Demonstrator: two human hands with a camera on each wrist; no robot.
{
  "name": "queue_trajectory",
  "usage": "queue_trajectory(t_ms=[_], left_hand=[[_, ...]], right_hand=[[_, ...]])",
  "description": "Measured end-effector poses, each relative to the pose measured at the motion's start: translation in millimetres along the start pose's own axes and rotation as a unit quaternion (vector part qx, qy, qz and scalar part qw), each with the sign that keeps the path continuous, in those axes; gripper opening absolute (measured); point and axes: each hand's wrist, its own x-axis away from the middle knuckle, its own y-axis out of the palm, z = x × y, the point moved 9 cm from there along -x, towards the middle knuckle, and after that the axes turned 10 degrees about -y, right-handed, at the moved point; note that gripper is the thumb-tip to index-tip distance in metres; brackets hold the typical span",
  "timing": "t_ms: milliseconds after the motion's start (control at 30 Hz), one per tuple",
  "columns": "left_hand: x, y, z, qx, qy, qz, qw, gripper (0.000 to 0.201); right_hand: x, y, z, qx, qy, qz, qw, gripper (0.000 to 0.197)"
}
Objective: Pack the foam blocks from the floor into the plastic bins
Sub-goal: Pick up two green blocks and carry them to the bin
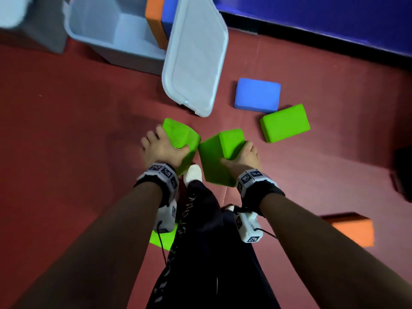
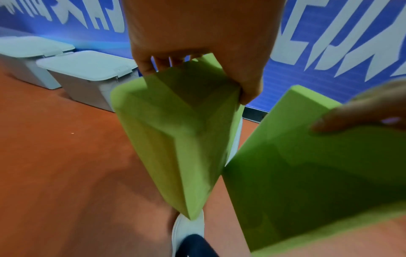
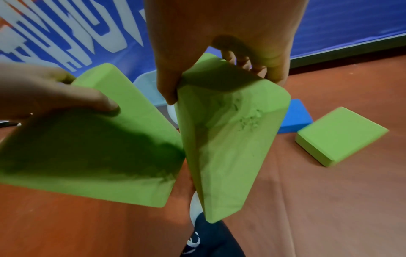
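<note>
My left hand [image 1: 161, 147] grips a green foam block [image 1: 181, 141] by its top end, and it hangs above the red floor [image 2: 171, 139]. My right hand [image 1: 244, 156] grips a second green block [image 1: 219, 157] the same way [image 3: 228, 139]. The two blocks nearly touch at their inner edges. An open grey plastic bin [image 1: 93, 30] stands at the top left with an orange block [image 1: 156, 18] and a blue block [image 1: 170, 12] upright inside. On the floor lie a blue block [image 1: 257, 94], a green block [image 1: 285, 122], an orange block [image 1: 354, 228] and another green block [image 1: 161, 238] behind my leg.
The bin's lid [image 1: 196, 56] leans against the bin, its lower end on the floor. Two lidded grey bins [image 2: 87, 69] stand along the blue wall [image 1: 334, 18]. My white shoe [image 1: 192, 173] and dark trouser leg are below the held blocks. A dark object [image 1: 403, 175] sits at the right edge.
</note>
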Motion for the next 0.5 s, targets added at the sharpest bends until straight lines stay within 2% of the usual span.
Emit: queue_trajectory(t_ms=[100, 200, 333, 400, 500], left_hand=[[-26, -32, -18, -0.022, -0.009, 0.023, 0.999, 0.091], [-74, -59, -50, -0.012, -0.056, 0.019, 0.998, 0.090], [-171, -90, -79, -0.007, -0.080, 0.018, 0.997, 0.091], [-212, -106, -86, -0.009, -0.077, 0.015, 0.997, 0.091], [-279, -139, -95, -0.002, -0.088, 0.012, 0.996, 0.092]], right_hand=[[-20, 1, -65, 0.012, -0.041, -0.036, 0.998, 0.091], [-44, 17, -141, 0.023, -0.079, -0.059, 0.995, 0.085], [-83, 53, -228, 0.000, -0.078, -0.064, 0.995, 0.085], [-96, 63, -258, -0.013, -0.075, -0.051, 0.996, 0.082], [-122, 79, -306, -0.033, -0.046, -0.069, 0.996, 0.082]])
